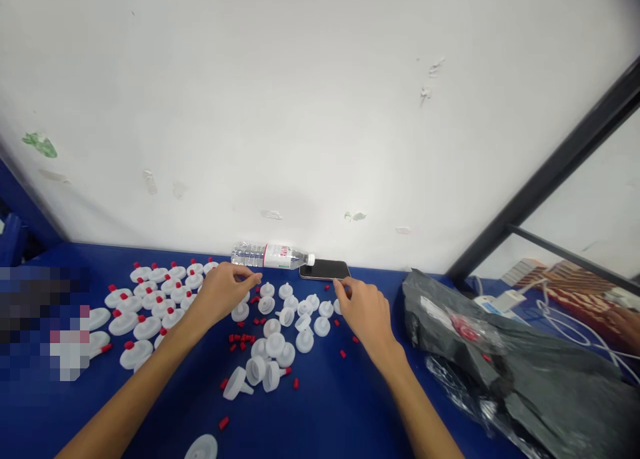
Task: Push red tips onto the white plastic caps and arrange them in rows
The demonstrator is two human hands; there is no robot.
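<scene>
My left hand (225, 291) is over the right edge of a group of white discs with red caps (161, 307), its fingers drawn together; anything between them is too small to make out. My right hand (364, 311) hangs just right of the loose white funnel-shaped pieces (275, 344), fingers curled together, and their contents, if any, cannot be seen. A white piece beside its fingertips is partly hidden. Small loose red caps (243, 338) lie among and around the white pieces. Some red-capped pieces are partly covered by my left forearm.
A clear water bottle (280, 256) lies against the wall, next to a dark phone (325, 270). A grey plastic bag (540, 372) covers the right side of the blue table (320, 419). White cables (565, 326) and a black metal frame (545, 162) are beyond it.
</scene>
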